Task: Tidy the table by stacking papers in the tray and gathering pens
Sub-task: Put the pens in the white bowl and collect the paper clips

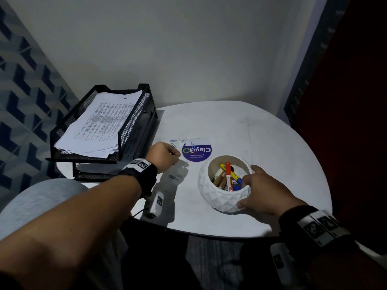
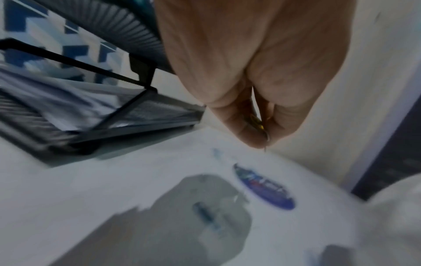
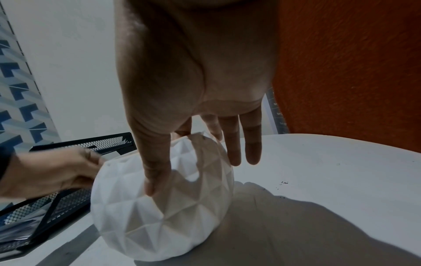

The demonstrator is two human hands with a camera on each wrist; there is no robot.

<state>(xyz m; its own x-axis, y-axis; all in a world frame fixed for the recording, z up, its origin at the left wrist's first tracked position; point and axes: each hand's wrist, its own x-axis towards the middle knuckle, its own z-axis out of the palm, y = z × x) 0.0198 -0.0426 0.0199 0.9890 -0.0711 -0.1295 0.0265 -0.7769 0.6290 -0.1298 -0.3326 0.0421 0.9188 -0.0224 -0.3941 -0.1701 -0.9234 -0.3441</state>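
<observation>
A black mesh tray point(image 1: 134, 114) at the table's back left holds a stack of printed papers point(image 1: 100, 122). A white faceted bowl point(image 1: 222, 199) at the front middle holds several coloured pens point(image 1: 228, 174). My right hand point(image 1: 266, 191) grips the bowl's right side, thumb on the outer wall point(image 3: 154, 180) and index finger over the rim. My left hand point(image 1: 165, 153) hovers just right of the tray, its fingers pinching a small metal paper clip point(image 2: 257, 122). In the left wrist view the tray point(image 2: 127, 115) is blurred.
Loose paper clips point(image 1: 173, 141) lie beyond my left hand, and a blue one point(image 1: 172, 177) lies under it. A round blue sticker point(image 1: 196, 150) is on the white table point(image 1: 272, 143). Walls close the back and right. The table's front edge point(image 1: 209, 231) is near.
</observation>
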